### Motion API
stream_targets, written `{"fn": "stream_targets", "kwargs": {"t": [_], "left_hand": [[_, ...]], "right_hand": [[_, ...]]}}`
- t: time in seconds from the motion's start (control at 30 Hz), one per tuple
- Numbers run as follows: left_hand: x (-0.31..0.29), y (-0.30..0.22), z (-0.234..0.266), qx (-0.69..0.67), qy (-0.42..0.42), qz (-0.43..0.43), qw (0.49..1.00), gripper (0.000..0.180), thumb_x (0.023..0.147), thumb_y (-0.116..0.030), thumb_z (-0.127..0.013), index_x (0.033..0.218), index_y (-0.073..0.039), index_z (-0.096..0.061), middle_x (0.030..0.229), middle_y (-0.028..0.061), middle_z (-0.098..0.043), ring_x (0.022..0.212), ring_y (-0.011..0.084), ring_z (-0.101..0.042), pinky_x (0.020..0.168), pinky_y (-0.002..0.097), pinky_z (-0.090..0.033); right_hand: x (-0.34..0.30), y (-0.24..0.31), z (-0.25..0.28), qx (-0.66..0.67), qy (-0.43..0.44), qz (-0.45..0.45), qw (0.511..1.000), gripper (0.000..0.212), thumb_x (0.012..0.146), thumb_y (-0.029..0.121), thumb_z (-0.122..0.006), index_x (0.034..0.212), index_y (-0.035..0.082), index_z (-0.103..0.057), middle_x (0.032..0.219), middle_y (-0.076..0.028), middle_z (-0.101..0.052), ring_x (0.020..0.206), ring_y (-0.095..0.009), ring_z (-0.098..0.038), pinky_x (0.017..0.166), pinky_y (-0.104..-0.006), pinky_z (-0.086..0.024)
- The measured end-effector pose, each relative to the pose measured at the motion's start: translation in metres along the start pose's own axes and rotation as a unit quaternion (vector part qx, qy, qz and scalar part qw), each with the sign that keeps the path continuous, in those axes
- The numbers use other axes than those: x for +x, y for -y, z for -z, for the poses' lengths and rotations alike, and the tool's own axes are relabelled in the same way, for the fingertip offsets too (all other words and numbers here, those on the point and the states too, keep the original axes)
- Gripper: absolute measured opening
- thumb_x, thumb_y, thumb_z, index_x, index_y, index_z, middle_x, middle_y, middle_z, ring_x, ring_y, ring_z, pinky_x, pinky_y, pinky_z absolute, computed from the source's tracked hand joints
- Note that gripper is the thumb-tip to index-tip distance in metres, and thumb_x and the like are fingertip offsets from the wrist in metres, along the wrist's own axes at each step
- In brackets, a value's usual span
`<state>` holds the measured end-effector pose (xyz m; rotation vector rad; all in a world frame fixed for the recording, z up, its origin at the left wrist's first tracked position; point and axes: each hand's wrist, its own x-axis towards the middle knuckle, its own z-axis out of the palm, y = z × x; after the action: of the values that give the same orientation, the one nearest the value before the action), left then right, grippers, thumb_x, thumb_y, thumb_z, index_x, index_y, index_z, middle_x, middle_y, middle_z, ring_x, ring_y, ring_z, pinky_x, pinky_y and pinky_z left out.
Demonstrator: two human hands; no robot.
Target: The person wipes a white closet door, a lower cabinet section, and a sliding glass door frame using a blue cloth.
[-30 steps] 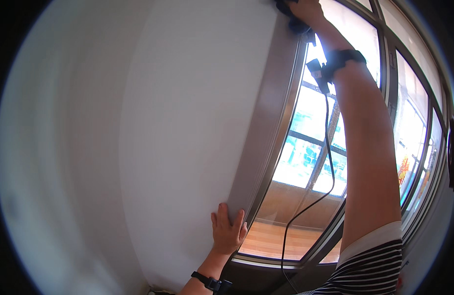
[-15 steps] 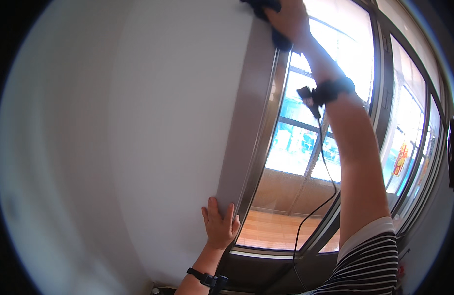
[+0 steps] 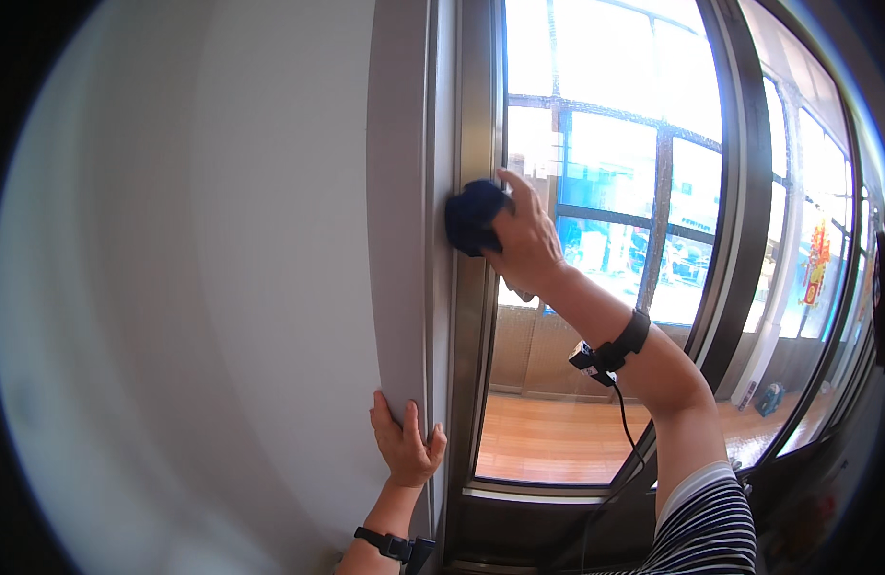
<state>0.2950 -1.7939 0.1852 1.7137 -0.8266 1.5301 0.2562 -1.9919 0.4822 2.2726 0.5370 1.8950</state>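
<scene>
A dark blue cloth (image 3: 475, 218) is bunched under my right hand (image 3: 526, 238), which presses it against the metal window frame (image 3: 476, 125) beside the glass. The fingers curl around the cloth, and one finger points up past it. Lower down, my left hand (image 3: 407, 448) rests with fingers spread on the grey door-jamb trim (image 3: 397, 240) where it meets the white wall. Nothing is in that hand. Black straps with small devices sit on both wrists, and a thin cable (image 3: 627, 422) hangs from the right one.
The white wall (image 3: 251, 240) fills the left side. To the right, a glass pane (image 3: 596, 355) shows a wooden floor and bright windows beyond. A red and gold hanging ornament (image 3: 815, 264) shows through the farther pane.
My right hand has brought the cloth down from the top of the trim to the middle of the metal frame. The view has turned; my left hand stays on the trim.
</scene>
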Motion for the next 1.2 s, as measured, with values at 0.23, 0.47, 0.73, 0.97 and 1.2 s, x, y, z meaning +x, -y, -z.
{"fn": "stream_targets", "kwargs": {"t": [0.23, 0.47, 0.73, 0.97, 1.2], "left_hand": [[-0.001, 0.003, 0.006, -0.002, 0.034, -0.001, 0.999, 0.071, 0.085, -0.027, -0.062, 0.143, -0.002, -0.029, 0.147, 0.0400, -0.015, 0.135, 0.0548, -0.026, 0.107, 0.0563, -0.031], [-0.003, 0.003, 0.005, -0.014, 0.034, -0.001, 0.999, 0.073, 0.085, -0.027, -0.062, 0.144, -0.003, -0.028, 0.147, 0.0419, -0.013, 0.136, 0.0557, -0.023, 0.107, 0.0558, -0.031], [-0.013, 0.005, 0.008, -0.012, 0.041, 0.003, 0.999, 0.074, 0.088, -0.031, -0.061, 0.146, -0.003, -0.025, 0.146, 0.0428, -0.012, 0.136, 0.0563, -0.022, 0.107, 0.0566, -0.031], [-0.004, 0.002, 0.009, -0.017, 0.051, 0.009, 0.999, 0.075, 0.087, -0.028, -0.061, 0.148, -0.005, -0.023, 0.148, 0.0406, -0.009, 0.138, 0.0546, -0.020, 0.107, 0.0566, -0.031], [0.007, -0.001, 0.015, -0.050, 0.071, 0.015, 0.996, 0.075, 0.088, -0.023, -0.062, 0.147, -0.002, -0.021, 0.149, 0.0404, -0.005, 0.139, 0.0557, -0.015, 0.109, 0.0573, -0.025]], "right_hand": [[0.074, -0.016, -0.002, -0.057, 0.041, 0.050, 0.996, 0.037, 0.069, 0.010, -0.074, 0.105, 0.007, -0.066, 0.116, -0.013, -0.047, 0.111, -0.029, -0.051, 0.089, -0.0393, -0.051], [0.220, -0.058, 0.014, -0.112, -0.054, -0.021, 0.992, 0.030, 0.074, 0.007, -0.060, 0.102, -0.001, -0.064, 0.113, -0.021, -0.055, 0.111, -0.037, -0.054, 0.091, -0.0452, -0.050], [0.292, -0.079, 0.003, -0.093, -0.139, -0.092, 0.982, 0.022, 0.081, 0.011, -0.060, 0.099, 0.002, -0.068, 0.112, -0.017, -0.062, 0.110, -0.035, -0.058, 0.091, -0.0428, -0.051], [0.147, -0.028, 0.002, -0.049, 0.008, -0.035, 0.998, 0.024, 0.080, 0.012, -0.060, 0.099, -0.002, -0.065, 0.111, -0.019, -0.060, 0.106, -0.036, -0.058, 0.090, -0.0437, -0.050], [-0.114, 0.051, -0.040, 0.022, 0.091, 0.042, 0.995, 0.031, 0.079, 0.009, -0.063, 0.110, 0.006, -0.063, 0.115, -0.005, -0.052, 0.101, -0.026, -0.049, 0.079, -0.0365, -0.049]]}}
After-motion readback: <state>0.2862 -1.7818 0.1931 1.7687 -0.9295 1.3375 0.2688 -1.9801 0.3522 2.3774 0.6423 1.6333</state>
